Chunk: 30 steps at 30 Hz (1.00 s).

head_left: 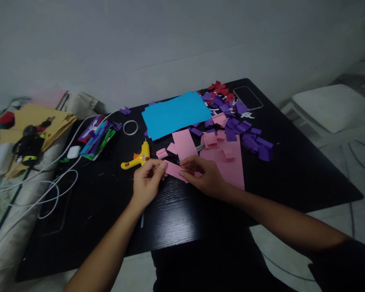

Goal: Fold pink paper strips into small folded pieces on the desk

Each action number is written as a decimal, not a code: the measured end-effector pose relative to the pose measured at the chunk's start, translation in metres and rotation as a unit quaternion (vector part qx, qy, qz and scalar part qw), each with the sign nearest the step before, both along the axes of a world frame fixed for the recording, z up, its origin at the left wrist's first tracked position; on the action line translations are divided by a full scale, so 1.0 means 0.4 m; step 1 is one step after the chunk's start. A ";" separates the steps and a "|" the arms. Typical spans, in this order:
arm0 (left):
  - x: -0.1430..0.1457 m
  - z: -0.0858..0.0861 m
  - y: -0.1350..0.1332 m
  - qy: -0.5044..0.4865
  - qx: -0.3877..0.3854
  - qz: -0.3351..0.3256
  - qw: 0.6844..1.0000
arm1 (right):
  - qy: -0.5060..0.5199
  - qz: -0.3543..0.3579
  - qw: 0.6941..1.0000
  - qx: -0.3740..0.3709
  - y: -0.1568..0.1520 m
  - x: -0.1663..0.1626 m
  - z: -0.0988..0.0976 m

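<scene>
Between my two hands, a narrow strip of pink paper (174,169) is held above the front half of the table. My left hand (147,178) pinches its left end between thumb and fingers. At the other end, my right hand (205,176) has thumb and fingers closed on the strip. Just beyond lie a pink paper rectangle (185,144) and a larger pink sheet (235,170) with small folded pink pieces (211,140) on it. Scissors (200,147) are partly hidden among the pink papers. A yellow glue gun (138,158) rests near my left hand.
Blue sheets (178,115) lie at the back of the black table (109,211). Folded purple pieces (251,142) and red pieces (220,88) are heaped to the right, beside a phone (248,98). Leftward are a tape ring (130,127), coloured cut-outs (99,138), white cables (56,184) and an earbud case (74,152).
</scene>
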<state>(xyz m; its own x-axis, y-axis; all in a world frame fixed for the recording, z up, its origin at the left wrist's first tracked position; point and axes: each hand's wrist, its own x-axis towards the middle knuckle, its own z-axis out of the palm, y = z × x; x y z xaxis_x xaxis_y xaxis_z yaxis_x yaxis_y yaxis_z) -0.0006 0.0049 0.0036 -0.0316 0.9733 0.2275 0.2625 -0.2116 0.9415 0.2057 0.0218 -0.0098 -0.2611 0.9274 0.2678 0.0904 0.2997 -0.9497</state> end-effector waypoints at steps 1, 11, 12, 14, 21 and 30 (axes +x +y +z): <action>-0.009 0.001 0.005 -0.003 0.015 0.016 1.000 | -0.003 -0.001 1.000 0.002 0.004 0.001 -0.001; -0.034 0.001 0.015 0.010 0.080 0.050 0.996 | -0.005 0.008 1.000 -0.002 0.027 0.009 -0.004; -0.035 0.001 0.015 0.009 0.082 0.050 0.995 | -0.001 0.006 1.000 -0.003 0.027 0.010 -0.004; -0.036 0.000 0.016 0.002 0.084 0.050 0.995 | 0.014 0.006 1.000 -0.009 0.027 0.010 -0.004; -0.030 0.005 0.016 -0.027 0.073 0.055 0.995 | 0.046 -0.010 0.999 -0.021 0.024 0.007 0.008; -0.032 0.008 0.021 -0.042 0.073 0.062 0.995 | 0.060 0.010 0.998 -0.023 0.024 0.010 0.010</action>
<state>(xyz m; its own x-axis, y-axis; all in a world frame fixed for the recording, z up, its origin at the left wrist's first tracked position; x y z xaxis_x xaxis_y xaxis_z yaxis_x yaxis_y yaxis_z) -0.0132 0.0135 0.0067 -0.1735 0.9177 0.3574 0.2168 -0.3184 0.9228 0.2098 0.0313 -0.0059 -0.2481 0.9346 0.2549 -0.0306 0.2555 -0.9663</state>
